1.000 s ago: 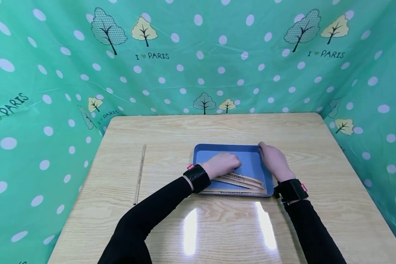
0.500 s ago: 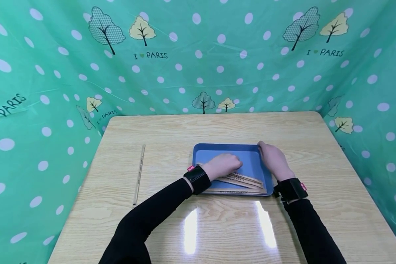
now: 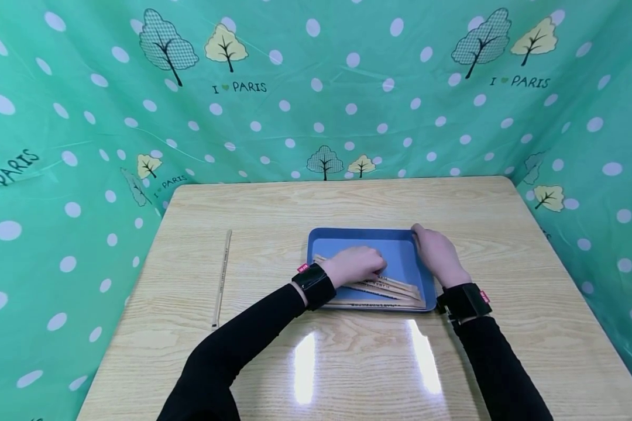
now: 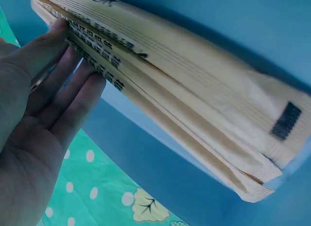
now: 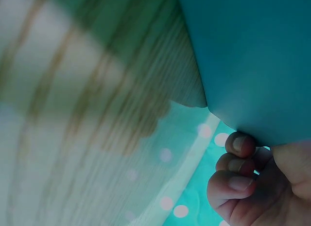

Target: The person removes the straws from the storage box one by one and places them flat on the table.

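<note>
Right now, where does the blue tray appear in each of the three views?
Head: the blue tray is just right of centre, in the lower half.
Left wrist: the blue tray shows above and below the paper-wrapped packets.
Right wrist: the blue tray fills the upper right, above the fingers.
Shared landmark: the green dotted cloth, visible in all three.

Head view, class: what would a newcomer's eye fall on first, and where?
Probably the creased green sheet with pale dots and printed trees, hanging behind and beside the pale wood-grained table. Then the blue rectangular tray on that table, where the left hand pinches slim beige paper packets and the right hand holds the far right corner. One more slim packet lies alone to the tray's left.
</note>
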Demonstrator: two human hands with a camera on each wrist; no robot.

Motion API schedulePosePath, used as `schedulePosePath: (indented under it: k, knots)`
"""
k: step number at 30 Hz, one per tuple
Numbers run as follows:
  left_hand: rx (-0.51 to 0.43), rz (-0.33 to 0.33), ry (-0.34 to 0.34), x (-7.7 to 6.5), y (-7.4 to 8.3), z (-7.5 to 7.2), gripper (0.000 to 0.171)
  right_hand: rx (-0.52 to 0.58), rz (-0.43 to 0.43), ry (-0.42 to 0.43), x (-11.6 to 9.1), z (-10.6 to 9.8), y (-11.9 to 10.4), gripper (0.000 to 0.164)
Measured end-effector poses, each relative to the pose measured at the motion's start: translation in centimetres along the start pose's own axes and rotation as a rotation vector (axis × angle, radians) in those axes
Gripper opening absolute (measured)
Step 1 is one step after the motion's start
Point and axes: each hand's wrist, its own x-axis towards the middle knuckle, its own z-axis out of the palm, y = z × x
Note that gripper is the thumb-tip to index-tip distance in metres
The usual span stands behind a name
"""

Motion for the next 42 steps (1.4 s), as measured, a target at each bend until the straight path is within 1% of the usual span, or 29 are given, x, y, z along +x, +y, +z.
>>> schedulePosePath:
  k: [4, 8, 16, 20, 25, 31, 37, 42]
  knots:
    - [-0.027, -0.011, -0.015, 0.1, 0.1, -0.3, 0.015, 0.004, -0.002, -0.001, 0.3, 0.0, 0.0, 0.025]
    - [-0.028, -0.008, -0.015, 0.1, 0.1, -0.6, 0.017, 0.002, 0.001, -0.006, 0.5, -0.1, -0.1, 0.025]
    - [0.019, -0.019, 0.009, 0.3, -0.1, -1.1, 0.018, 0.002, -0.017, 0.000, 1.0, -0.2, 0.1, 0.025]
    - [0.000, -0.043, 0.034, 0.0, -0.2, -2.0, 0.014, 0.005, -0.034, -0.001, 1.1, -0.2, 0.2, 0.024]
    - [-0.035, -0.112, 0.086, -1.3, -0.4, -3.8, 0.011, -0.008, -0.049, 0.000, 1.2, 0.0, 0.3, 0.021]
    - [-0.107, -0.204, 0.137, -3.4, -1.1, -5.6, 0.010, -0.004, -0.060, 0.007, 1.4, -0.1, 0.6, 0.022]
    - [-0.152, -0.300, 0.199, -5.4, -1.9, -6.7, 0.012, 0.010, -0.045, -0.012, 1.5, -0.4, 0.9, 0.024]
    - [-0.186, -0.414, 0.258, -6.8, -2.6, -7.1, 0.012, 0.011, -0.052, -0.012, 1.6, -0.5, 1.2, 0.024]
